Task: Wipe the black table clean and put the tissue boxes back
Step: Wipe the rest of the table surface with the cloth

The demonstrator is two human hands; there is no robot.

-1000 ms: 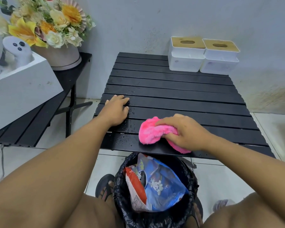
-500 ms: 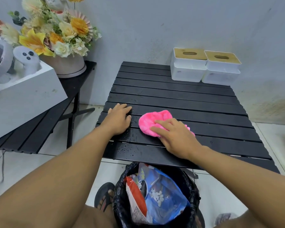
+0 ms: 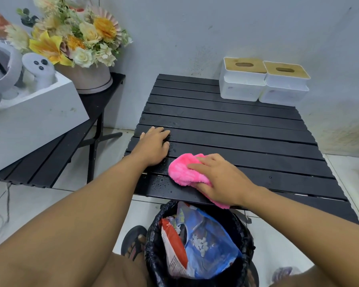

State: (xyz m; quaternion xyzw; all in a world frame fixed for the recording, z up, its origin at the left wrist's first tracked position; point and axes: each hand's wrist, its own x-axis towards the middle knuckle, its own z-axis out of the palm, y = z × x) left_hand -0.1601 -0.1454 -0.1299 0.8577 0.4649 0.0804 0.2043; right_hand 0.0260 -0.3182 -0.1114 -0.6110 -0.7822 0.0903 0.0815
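On my feed the right hand's fingers (image 3: 197,165) lie bent over a bunched pink cloth (image 3: 181,171), with the thumb tucked against its near side, so the cloth is held between thumb and fingers. The right hand (image 3: 222,181) presses it down onto the near left part of the black table (image 3: 236,129). One tail of the cloth sticks out under the heel of the palm, right at the table's front edge. The wrist is nearly level, and the forearm runs back to the lower right of my view.

The left hand's fingers (image 3: 162,132) are straight and together, flat on the slats. The left hand (image 3: 153,145) rests palm down by the table's left edge, just beside the cloth but not touching it. Its forearm reaches in from the lower left.

Water droplets (image 3: 160,182) bead on the slats between the hands and in front of the cloth.

The two tissue boxes (image 3: 241,83) stand side by side, touching, at the far right corner of the table against the wall, well apart from both hands.

Below the front edge sits a black-lined bin (image 3: 153,264) holding snack wrappers (image 3: 205,241).
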